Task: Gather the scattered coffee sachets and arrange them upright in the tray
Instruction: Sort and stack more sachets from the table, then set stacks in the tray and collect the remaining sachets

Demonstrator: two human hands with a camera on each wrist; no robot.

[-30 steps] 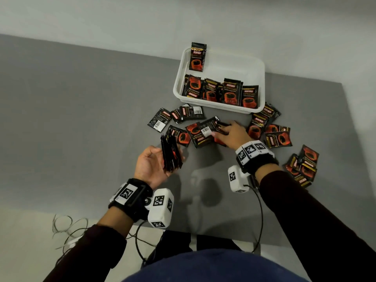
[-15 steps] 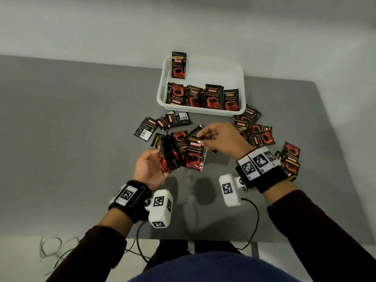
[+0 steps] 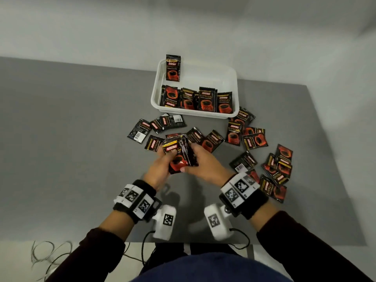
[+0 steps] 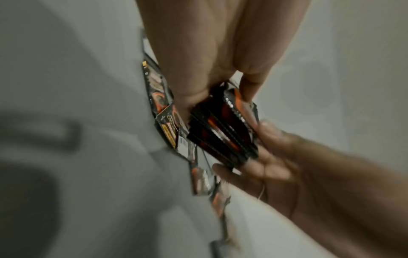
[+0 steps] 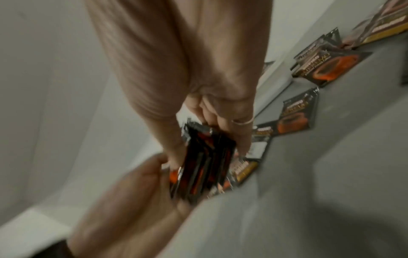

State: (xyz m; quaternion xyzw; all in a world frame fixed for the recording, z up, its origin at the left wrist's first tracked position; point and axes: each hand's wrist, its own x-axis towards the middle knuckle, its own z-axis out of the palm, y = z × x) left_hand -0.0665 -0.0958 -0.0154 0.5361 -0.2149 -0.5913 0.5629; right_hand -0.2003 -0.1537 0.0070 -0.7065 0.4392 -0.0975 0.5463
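Both hands hold one stack of black-and-red coffee sachets [image 3: 177,155] above the grey table, near its middle. My left hand [image 3: 160,167] grips the stack [image 4: 223,131] from the left, my right hand [image 3: 200,162] closes on the stack [image 5: 205,162] from the right. The white tray [image 3: 234,82] stands at the back with a row of upright sachets [image 3: 205,100] along its near wall and one upright sachet [image 3: 173,68] at its far left corner. Loose sachets lie flat around the hands [image 3: 212,140].
More flat sachets lie left of the tray [image 3: 140,131], just right of it [image 3: 247,135], and in a pile at the right [image 3: 276,171]. The table's [image 3: 61,139] left half is bare grey. Cables [image 3: 46,259] lie on the floor below the near edge.
My right hand picked a sachet off the table, carried it left and brought it onto the stack in my left hand. Both hands now grip the stack together.
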